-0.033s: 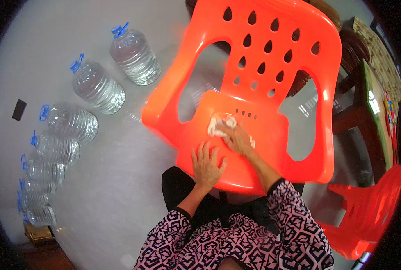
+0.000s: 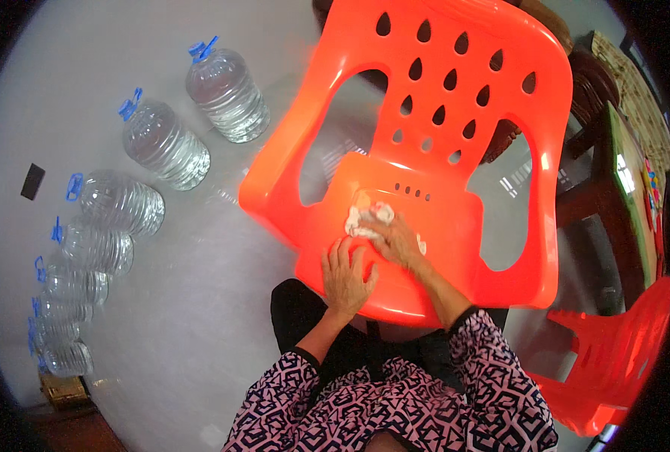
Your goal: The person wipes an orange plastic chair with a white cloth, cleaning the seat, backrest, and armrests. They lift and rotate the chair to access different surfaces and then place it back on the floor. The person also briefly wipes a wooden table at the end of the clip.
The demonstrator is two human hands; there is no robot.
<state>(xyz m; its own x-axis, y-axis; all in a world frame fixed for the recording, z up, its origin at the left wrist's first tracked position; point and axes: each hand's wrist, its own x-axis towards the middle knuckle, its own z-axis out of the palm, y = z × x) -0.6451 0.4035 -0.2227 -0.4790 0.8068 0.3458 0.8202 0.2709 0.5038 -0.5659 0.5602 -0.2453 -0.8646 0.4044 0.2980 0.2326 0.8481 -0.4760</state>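
The white cloth (image 2: 366,218) lies bunched on the seat of the orange chair (image 2: 455,218), just in front of the row of small holes at the foot of the backrest. Your right hand (image 2: 397,239) lies over its near edge, fingers curled down on it, so that grip is holding the cloth against the plastic. Your left hand (image 2: 345,273) rests flat on the seat nearer the front edge, fingers spread and holding nothing.

Here is what could go wrong. The seat is smooth and glossy, so if you bear down on the flat hand while you lean forward, it may slide toward the front edge and you could lose your balance. The chair looks light and stands on a polished floor (image 2: 192,301); a hard push toward the backrest could make it skate away from you. The cloth is only loosely bunched, so a loose fold could slip out from under your fingers, or snag in the small holes.

Left of the chair, a curved row of clear water jugs (image 2: 226,90) with blue caps stands on the floor, well apart. A second orange chair (image 2: 613,361) stands to its right, beside a dark wooden bench (image 2: 613,181).
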